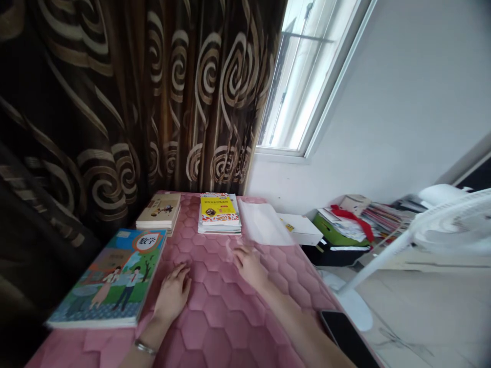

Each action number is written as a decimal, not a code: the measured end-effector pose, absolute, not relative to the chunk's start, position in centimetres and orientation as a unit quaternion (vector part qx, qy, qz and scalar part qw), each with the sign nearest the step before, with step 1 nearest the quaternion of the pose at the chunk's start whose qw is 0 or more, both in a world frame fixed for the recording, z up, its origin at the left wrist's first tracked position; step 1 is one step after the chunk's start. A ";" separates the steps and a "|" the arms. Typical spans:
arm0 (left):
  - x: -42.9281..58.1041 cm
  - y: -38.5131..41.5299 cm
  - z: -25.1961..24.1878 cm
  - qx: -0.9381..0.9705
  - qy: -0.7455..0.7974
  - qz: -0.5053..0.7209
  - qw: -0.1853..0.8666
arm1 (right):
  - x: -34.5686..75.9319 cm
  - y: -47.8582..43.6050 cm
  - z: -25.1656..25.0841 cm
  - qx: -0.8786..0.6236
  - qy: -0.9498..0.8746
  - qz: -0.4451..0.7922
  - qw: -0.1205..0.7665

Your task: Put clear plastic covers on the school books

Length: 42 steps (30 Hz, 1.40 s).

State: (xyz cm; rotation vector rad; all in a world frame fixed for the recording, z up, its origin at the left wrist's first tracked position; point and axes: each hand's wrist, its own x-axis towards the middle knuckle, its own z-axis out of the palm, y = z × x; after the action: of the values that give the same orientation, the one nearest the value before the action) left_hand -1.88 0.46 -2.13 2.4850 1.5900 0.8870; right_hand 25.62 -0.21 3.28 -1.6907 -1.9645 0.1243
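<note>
My left hand [173,292] lies palm down on the pink hexagon-patterned table cover [215,337], fingers stretched and holding nothing. Just left of it is a thick blue and green textbook [115,281] with drawn figures on its cover. My right hand [248,265] is low over the cover, its fingers loosely bent and slightly blurred, with no object visible in them. A faint pale smear shows at its fingertips. Beyond that hand lie a white translucent sheet [264,222] and a stack of booklets [219,212] with a yellow and orange top cover.
A stack of tan books [159,212] stands at the back left, against the patterned curtain [192,102]. A dark phone [345,335] lies at the right edge. Past that edge are a white box [303,230], a green bin of papers [337,230] and a white fan [387,260].
</note>
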 end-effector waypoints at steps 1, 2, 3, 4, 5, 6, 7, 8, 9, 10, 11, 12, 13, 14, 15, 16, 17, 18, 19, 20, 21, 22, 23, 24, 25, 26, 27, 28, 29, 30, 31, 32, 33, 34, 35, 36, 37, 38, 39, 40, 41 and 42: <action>-1.9 0.5 -2.1 0.805 0.515 0.293 0.031 | 25.7 1.5 3.9 -0.637 -0.726 0.029 0.257; -1.9 0.6 -2.1 0.805 0.512 0.297 0.032 | 25.7 3.3 4.5 -0.653 -0.718 0.013 0.240; -1.9 0.6 -2.1 0.806 0.510 0.300 0.032 | 25.7 4.9 4.9 -0.673 -0.707 0.007 0.214; -2.0 0.6 -2.1 0.806 0.507 0.303 0.033 | 25.7 6.4 5.3 -0.689 -0.694 0.003 0.208; -2.0 0.7 -2.1 0.807 0.504 0.306 0.033 | 25.9 7.7 5.5 -0.705 -0.680 0.000 0.202; -2.0 0.7 -2.1 0.807 0.502 0.309 0.033 | 26.1 8.7 5.7 -0.722 -0.663 -0.002 0.198; -2.0 0.7 -2.1 0.807 0.501 0.311 0.033 | 26.5 9.4 5.7 -0.740 -0.643 -0.005 0.196; -2.0 0.7 -2.1 0.806 0.501 0.312 0.031 | 27.1 9.9 5.5 -0.761 -0.620 -0.007 0.192; -2.0 0.7 -2.0 0.806 0.502 0.312 0.029 | 27.7 10.1 5.3 -0.782 -0.595 -0.006 0.185; -2.0 0.7 -2.0 0.806 0.504 0.310 0.027 | 28.5 10.2 5.1 -0.802 -0.571 0.000 0.175; -1.9 0.7 -2.0 0.805 0.506 0.309 0.025 | 29.3 10.1 4.7 -0.819 -0.550 0.011 0.163; -1.9 0.8 -1.9 0.805 0.507 0.306 0.023 | 30.1 9.9 4.3 -0.831 -0.536 0.025 0.150; -1.8 0.8 -1.9 0.805 0.509 0.305 0.023 | 30.9 9.6 3.9 -0.837 -0.528 0.041 0.136; -1.8 0.8 -2.0 0.804 0.511 0.304 0.023 | 31.6 9.4 3.6 -0.839 -0.526 0.056 0.125; -1.8 0.8 -2.0 0.803 0.513 0.303 0.024 | 32.1 9.2 3.2 -0.838 -0.529 0.067 0.117; -1.7 0.8 -2.0 0.801 0.515 0.304 0.025 | 32.6 9.0 3.0 -0.834 -0.535 0.075 0.112; -1.7 0.8 -2.0 0.800 0.517 0.305 0.026 | 32.9 8.8 2.8 -0.829 -0.543 0.080 0.109; -1.7 0.8 -2.0 0.798 0.518 0.306 0.028 | 33.2 8.6 2.7 -0.823 -0.551 0.083 0.108; -1.7 0.8 -2.0 0.798 0.518 0.306 0.031 | 33.4 8.5 2.7 -0.818 -0.559 0.086 0.108; -1.7 0.7 -2.0 0.798 0.517 0.307 0.034 | 33.6 8.3 2.8 -0.811 -0.567 0.088 0.109; -1.7 0.7 -2.0 0.798 0.516 0.309 0.038 | 33.8 8.1 2.9 -0.806 -0.574 0.090 0.112; -1.7 0.7 -2.0 0.797 0.516 0.311 0.041 | 34.0 7.9 3.1 -0.800 -0.581 0.092 0.117; -1.7 0.7 -2.0 0.797 0.516 0.313 0.043 | 34.2 7.6 3.2 -0.796 -0.586 0.093 0.123; -1.7 0.7 -1.9 0.796 0.516 0.314 0.045 | 34.4 7.4 3.4 -0.792 -0.589 0.093 0.130; -1.7 0.6 -1.9 0.795 0.516 0.314 0.045 | 34.6 7.1 3.6 -0.788 -0.592 0.094 0.137; -1.8 0.7 -1.9 0.796 0.517 0.312 0.045 | 34.7 6.7 3.8 -0.785 -0.595 0.095 0.146; -1.8 0.7 -1.9 0.798 0.516 0.309 0.044 | 34.9 6.4 3.9 -0.782 -0.597 0.097 0.154; -1.8 0.7 -1.9 0.800 0.516 0.304 0.044 | 35.1 6.0 4.0 -0.779 -0.598 0.097 0.164; -1.8 0.7 -2.0 0.802 0.516 0.300 0.043 | 35.2 5.7 4.2 -0.777 -0.597 0.096 0.175; -1.9 0.8 -2.0 0.803 0.515 0.296 0.042 | 35.4 5.3 4.4 -0.777 -0.594 0.092 0.189; -1.9 0.8 -2.0 0.804 0.515 0.295 0.041 | 35.6 4.9 4.7 -0.779 -0.586 0.083 0.205; -1.9 0.8 -2.0 0.805 0.514 0.294 0.040 | 35.7 4.5 5.2 -0.784 -0.575 0.070 0.224; -1.9 0.8 -2.0 0.805 0.512 0.295 0.039 | 35.8 4.0 5.7 -0.790 -0.560 0.052 0.244; -1.9 0.8 -1.9 0.806 0.511 0.297 0.038 | 35.8 3.5 6.3 -0.797 -0.543 0.031 0.265; -1.9 0.8 -1.9 0.807 0.509 0.299 0.039 | 35.6 2.8 6.8 -0.802 -0.526 0.010 0.283; -1.9 0.8 -1.9 0.807 0.507 0.300 0.041 | 35.2 2.0 7.4 -0.801 -0.516 -0.012 0.303; -1.9 0.7 -1.8 0.807 0.506 0.300 0.044 | 34.5 0.9 7.7 -0.791 -0.518 -0.034 0.323; -1.9 0.7 -1.7 0.806 0.507 0.301 0.045 | 33.6 -0.3 7.9 -0.775 -0.531 -0.050 0.340; -1.9 0.7 -1.6 0.805 0.507 0.303 0.047 | 32.3 -1.9 7.7 -0.731 -0.567 -0.080 0.372; -1.9 0.6 -1.5 0.805 0.507 0.304 0.049 | 30.7 -3.6 7.2 -0.686 -0.615 -0.093 0.378; -1.9 0.6 -1.5 0.804 0.507 0.306 0.051 | 28.9 -5.4 6.4 -0.656 -0.652 -0.091 0.370; -1.9 0.6 -1.4 0.804 0.505 0.309 0.053 | 26.9 -7.3 5.4 -0.631 -0.688 -0.079 0.350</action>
State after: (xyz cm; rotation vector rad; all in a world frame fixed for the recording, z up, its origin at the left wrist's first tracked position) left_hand -1.87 0.55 -1.38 2.4444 1.5369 0.9385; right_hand 26.94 -7.28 5.37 -1.6355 -1.7819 -0.2048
